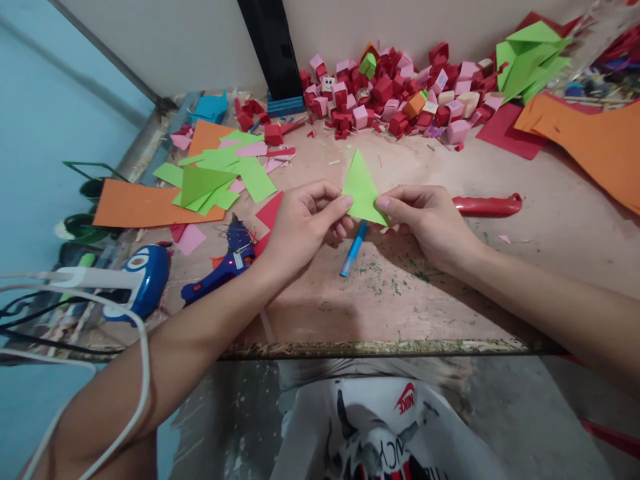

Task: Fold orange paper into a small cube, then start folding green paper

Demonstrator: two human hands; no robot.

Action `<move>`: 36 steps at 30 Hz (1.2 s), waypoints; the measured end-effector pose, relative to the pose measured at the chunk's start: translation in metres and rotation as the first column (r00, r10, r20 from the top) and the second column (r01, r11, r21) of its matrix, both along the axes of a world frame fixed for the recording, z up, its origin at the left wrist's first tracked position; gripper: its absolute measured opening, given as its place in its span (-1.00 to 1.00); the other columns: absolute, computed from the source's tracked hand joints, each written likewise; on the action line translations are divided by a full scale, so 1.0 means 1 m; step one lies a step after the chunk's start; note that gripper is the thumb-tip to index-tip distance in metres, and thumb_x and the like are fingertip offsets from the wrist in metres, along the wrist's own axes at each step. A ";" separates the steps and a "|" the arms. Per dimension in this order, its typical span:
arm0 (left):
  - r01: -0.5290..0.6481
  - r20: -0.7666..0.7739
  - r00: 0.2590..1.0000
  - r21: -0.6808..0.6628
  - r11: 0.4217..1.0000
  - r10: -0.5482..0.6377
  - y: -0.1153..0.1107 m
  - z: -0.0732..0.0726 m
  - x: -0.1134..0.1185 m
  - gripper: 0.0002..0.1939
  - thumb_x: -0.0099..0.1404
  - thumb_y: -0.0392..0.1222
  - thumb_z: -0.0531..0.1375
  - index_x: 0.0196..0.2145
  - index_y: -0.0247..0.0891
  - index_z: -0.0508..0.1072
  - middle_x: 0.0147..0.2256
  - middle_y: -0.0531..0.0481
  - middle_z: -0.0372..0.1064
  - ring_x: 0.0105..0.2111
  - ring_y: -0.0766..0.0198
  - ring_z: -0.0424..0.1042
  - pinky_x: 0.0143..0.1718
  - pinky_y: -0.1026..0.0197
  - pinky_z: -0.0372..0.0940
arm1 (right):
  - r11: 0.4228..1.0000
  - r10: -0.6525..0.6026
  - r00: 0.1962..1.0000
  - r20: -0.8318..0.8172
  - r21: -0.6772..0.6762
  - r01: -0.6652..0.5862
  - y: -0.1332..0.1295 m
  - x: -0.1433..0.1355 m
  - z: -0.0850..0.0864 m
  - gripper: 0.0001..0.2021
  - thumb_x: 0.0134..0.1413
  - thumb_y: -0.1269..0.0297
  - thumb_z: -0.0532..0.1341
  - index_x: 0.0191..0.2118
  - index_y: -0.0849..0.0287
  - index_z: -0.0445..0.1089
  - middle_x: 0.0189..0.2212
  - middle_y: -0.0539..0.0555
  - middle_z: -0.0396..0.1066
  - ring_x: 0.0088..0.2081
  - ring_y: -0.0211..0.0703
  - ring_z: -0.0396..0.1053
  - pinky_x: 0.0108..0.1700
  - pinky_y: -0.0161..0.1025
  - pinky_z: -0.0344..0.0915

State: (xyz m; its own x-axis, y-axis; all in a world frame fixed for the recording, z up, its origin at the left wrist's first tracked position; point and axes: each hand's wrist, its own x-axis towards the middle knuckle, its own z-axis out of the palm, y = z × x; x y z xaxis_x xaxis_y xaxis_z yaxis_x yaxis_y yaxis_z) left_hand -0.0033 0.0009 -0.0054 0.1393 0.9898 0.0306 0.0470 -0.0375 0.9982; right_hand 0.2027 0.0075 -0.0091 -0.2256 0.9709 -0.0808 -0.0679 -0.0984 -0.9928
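A light green paper triangle (361, 189) is held up over the middle of the table, its point away from me. My left hand (315, 217) pinches its left edge between thumb and fingers. At the lower right corner, my right hand (423, 217) pinches it the same way. Just below the paper a blue pen-like stick (354, 250) lies on the table, its far end hidden behind the triangle. Beyond my right hand rests a red handle (490, 205), partly covered by the hand. A blue glue gun (220, 270) lies left of my left forearm.
Small red and pink paper cubes (383, 93) are heaped at the back. Green paper strips (215, 167) lie over orange sheets (135, 205) at left. More orange paper (590, 143) lies at right. A white cable (145, 373) loops over my left arm. A black post (273, 50) stands behind.
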 end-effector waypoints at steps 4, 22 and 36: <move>-0.041 -0.009 0.999 0.074 0.996 0.042 0.002 -0.002 -0.002 -0.78 0.38 -0.08 0.39 -0.34 -0.23 0.51 -0.46 0.01 0.57 -0.54 0.32 0.50 -0.54 0.33 0.37 | 0.994 0.073 0.996 -0.045 -0.073 -0.076 -0.001 0.000 0.000 -0.69 0.03 0.01 0.59 -0.38 0.13 0.63 -0.38 0.12 0.65 -0.40 -0.13 0.55 -0.39 -0.24 0.46; -0.188 0.057 0.982 0.190 0.964 0.181 0.013 -0.007 -0.007 -0.73 0.44 -0.01 0.35 -0.33 -0.22 0.50 -0.49 0.06 0.51 -0.54 0.36 0.47 -0.45 0.30 0.41 | 0.998 0.018 0.999 0.037 0.053 -0.020 0.003 0.004 -0.005 -0.80 0.17 0.18 0.47 -0.40 0.15 0.60 -0.45 0.09 0.60 -0.42 -0.17 0.51 -0.36 -0.25 0.46; 0.025 -0.013 1.000 0.082 0.996 -0.024 0.000 -0.007 0.003 -0.61 0.17 0.04 0.55 -0.48 -0.24 0.51 -0.50 0.07 0.47 -0.52 0.33 0.44 -0.48 0.25 0.37 | 0.894 0.152 0.965 0.213 0.386 -0.226 -0.007 0.001 -0.016 -0.22 0.17 0.16 0.49 0.47 -0.15 0.28 0.31 0.14 0.42 -0.03 0.05 0.55 -0.03 0.06 0.64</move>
State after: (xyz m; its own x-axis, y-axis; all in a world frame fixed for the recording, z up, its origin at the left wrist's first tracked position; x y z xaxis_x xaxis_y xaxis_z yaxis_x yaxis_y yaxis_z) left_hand -0.0003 0.0010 -0.0127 0.1642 0.9803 0.1098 0.0566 -0.1205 0.9911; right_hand 0.2032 0.0002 -0.0250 -0.4264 0.8680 0.2544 0.0875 0.3195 -0.9435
